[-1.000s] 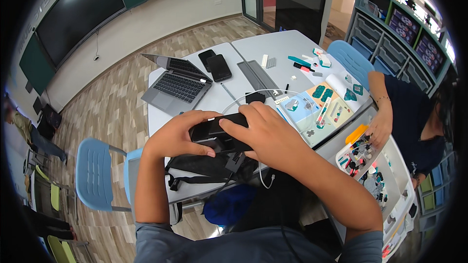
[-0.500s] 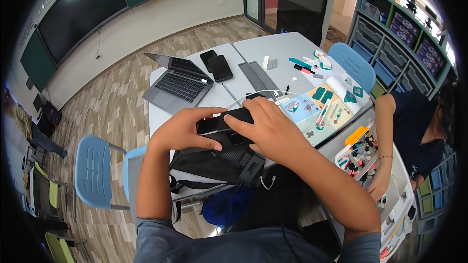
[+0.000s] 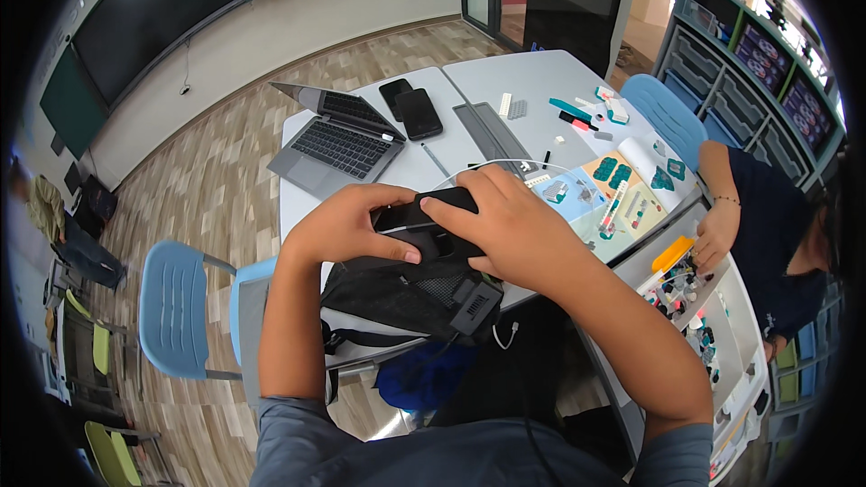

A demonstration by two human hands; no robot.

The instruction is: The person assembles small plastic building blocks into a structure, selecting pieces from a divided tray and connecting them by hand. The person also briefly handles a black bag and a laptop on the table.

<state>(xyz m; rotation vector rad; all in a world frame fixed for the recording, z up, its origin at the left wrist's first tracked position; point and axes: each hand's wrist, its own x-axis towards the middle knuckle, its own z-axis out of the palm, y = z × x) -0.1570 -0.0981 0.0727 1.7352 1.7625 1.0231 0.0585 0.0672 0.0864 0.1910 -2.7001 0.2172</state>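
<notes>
My left hand (image 3: 347, 227) and my right hand (image 3: 510, 225) are closed around a black box-like device (image 3: 402, 216), one at each side. Both thumbs press on it, and the fingers cover much of its body, so its exact kind is hidden. Just below it, a black mesh bag (image 3: 370, 299) lies at the table's near edge, its strap hanging down. A dark grey block with slots (image 3: 473, 308) rests on the bag's right part. From behind my right hand a thin white cable (image 3: 532, 163) arcs to the right. A white plug end (image 3: 507, 335) dangles below the table edge.
An open laptop (image 3: 338, 149) and two black phones (image 3: 419, 114) are on the table (image 3: 487, 77). To the right lie an instruction sheet (image 3: 586, 191), teal bricks and markers. Another person's hand (image 3: 714, 236) is in a white parts tray (image 3: 749, 343). A blue chair (image 3: 185, 307) stands left.
My hands keep their hold on the black device with little change. The view has shifted slightly. The other person's hand has moved farther up the parts tray, beside the yellow piece.
</notes>
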